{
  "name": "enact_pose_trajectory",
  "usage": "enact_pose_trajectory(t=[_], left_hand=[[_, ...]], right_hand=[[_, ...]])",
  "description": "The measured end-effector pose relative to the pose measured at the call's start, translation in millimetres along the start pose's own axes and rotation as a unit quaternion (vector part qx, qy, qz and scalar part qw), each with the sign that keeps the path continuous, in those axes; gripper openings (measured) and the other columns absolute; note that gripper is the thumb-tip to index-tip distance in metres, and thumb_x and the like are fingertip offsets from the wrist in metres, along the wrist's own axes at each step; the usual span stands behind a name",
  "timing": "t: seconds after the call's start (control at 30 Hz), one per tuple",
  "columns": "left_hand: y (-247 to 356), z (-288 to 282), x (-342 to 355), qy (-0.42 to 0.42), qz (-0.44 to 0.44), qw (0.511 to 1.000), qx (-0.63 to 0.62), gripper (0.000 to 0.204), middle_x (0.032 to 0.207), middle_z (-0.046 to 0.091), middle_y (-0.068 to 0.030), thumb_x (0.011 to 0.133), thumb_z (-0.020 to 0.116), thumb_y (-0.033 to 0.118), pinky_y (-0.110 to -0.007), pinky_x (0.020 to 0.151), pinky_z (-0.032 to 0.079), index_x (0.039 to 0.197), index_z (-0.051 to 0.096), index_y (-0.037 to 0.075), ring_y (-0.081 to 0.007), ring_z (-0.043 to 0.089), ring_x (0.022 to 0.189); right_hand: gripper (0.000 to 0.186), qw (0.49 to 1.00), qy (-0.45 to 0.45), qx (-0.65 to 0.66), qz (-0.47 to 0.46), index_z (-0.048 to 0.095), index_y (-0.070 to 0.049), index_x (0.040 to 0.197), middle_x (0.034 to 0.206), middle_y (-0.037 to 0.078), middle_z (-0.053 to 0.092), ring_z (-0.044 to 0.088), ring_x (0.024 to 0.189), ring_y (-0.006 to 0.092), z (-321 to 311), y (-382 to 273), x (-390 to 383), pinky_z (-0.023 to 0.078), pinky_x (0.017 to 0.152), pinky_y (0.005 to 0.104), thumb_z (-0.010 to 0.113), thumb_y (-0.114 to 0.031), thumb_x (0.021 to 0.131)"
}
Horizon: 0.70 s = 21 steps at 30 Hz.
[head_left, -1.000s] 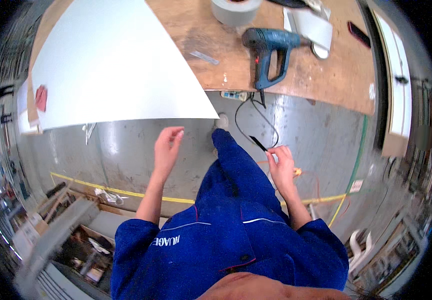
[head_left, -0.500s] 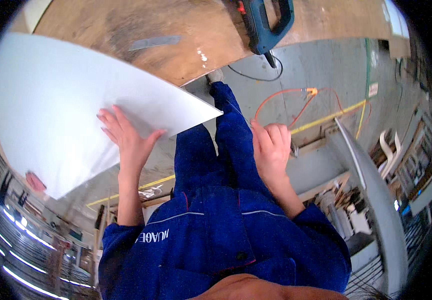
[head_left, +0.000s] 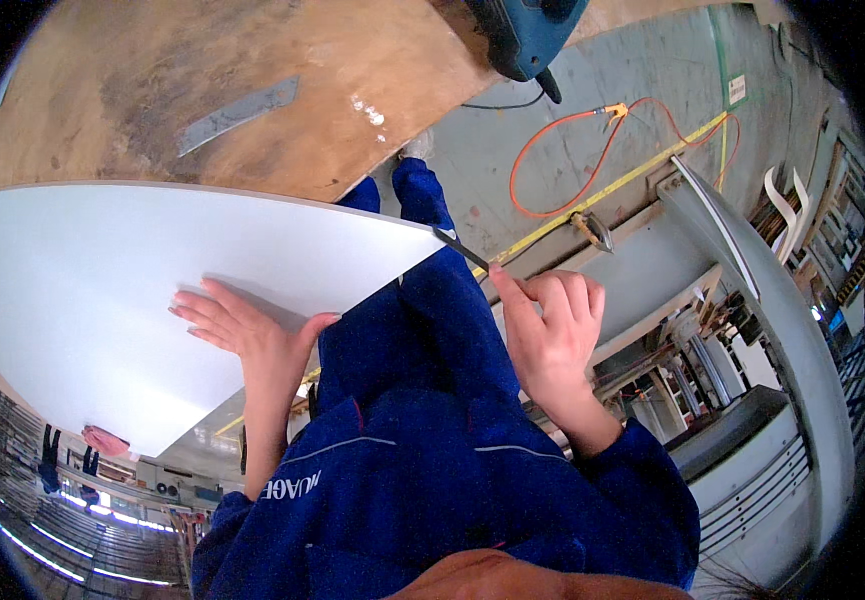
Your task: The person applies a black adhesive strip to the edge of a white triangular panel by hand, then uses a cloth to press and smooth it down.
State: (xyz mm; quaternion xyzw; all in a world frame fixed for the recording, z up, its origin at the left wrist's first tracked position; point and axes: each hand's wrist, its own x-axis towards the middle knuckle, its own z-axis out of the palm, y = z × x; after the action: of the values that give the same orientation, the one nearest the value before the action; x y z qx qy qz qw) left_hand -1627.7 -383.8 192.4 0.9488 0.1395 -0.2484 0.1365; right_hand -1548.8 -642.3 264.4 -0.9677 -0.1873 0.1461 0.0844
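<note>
White panel (head_left: 113,260) | your left hand (head_left: 258,338) spread flat on it | your right hand (head_left: 556,330) pinching black strip (head_left: 463,250) at 3 o'clock corner | over-pressing could chip edge

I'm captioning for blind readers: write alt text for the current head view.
A person's left hand lies spread on a white panel; the right hand holds a black strip at the panel's corner. Beyond is a wooden table.
</note>
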Motion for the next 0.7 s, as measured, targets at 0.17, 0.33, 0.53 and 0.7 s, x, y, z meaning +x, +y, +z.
enact_pose_trajectory(t=[0.17, 0.33, 0.53, 0.7], left_hand=[[1, 0, -1, -0.004, -0.012, 1.000, -0.006, 0.140, 0.130, -0.023, -0.0373, 0.046, 0.075, 0.059, -0.063, 0.094, -0.007, 0.131, -0.015, -0.006, -0.0501, -0.023, 0.122], [3, 0, 0, -0.003, 0.000, 1.000, 0.003, 0.138, 0.129, -0.023, -0.0382, 0.048, 0.075, 0.057, -0.063, 0.094, -0.007, 0.130, -0.015, -0.007, -0.0501, -0.023, 0.121], [4, -3, 0, -0.015, 0.000, 1.000, 0.011, 0.138, 0.128, -0.023, -0.0397, 0.049, 0.075, 0.057, -0.062, 0.095, -0.007, 0.130, -0.015, -0.009, -0.0509, -0.022, 0.121], [2, -2, 0, -0.024, -0.011, 1.000, 0.015, 0.137, 0.129, -0.021, -0.0395, 0.049, 0.075, 0.057, -0.061, 0.096, -0.007, 0.129, -0.014, -0.010, -0.0512, -0.021, 0.122]], right_hand=[[0.029, 1.000, -0.008, -0.009, 0.009, 0.063, -0.008, 0.093, 0.073, -0.001, 0.047, 0.048, 0.072, 0.0148, -3, -2, 1, 0.034, 0.071, 0.0330, 0.058, -0.012, 0.065], [0.029, 1.000, -0.012, 0.004, 0.007, 0.063, -0.007, 0.092, 0.072, 0.000, 0.047, 0.048, 0.072, 0.0154, -4, 1, 3, 0.034, 0.071, 0.0333, 0.058, -0.012, 0.064], [0.029, 1.000, 0.001, 0.024, 0.002, 0.062, -0.006, 0.092, 0.071, 0.001, 0.046, 0.048, 0.072, 0.0157, 5, 3, 4, 0.035, 0.070, 0.0331, 0.057, -0.011, 0.064], [0.029, 0.999, 0.016, 0.048, 0.005, 0.062, -0.007, 0.092, 0.070, 0.000, 0.045, 0.048, 0.071, 0.0153, 18, 7, 5, 0.035, 0.069, 0.0326, 0.057, -0.012, 0.064]])
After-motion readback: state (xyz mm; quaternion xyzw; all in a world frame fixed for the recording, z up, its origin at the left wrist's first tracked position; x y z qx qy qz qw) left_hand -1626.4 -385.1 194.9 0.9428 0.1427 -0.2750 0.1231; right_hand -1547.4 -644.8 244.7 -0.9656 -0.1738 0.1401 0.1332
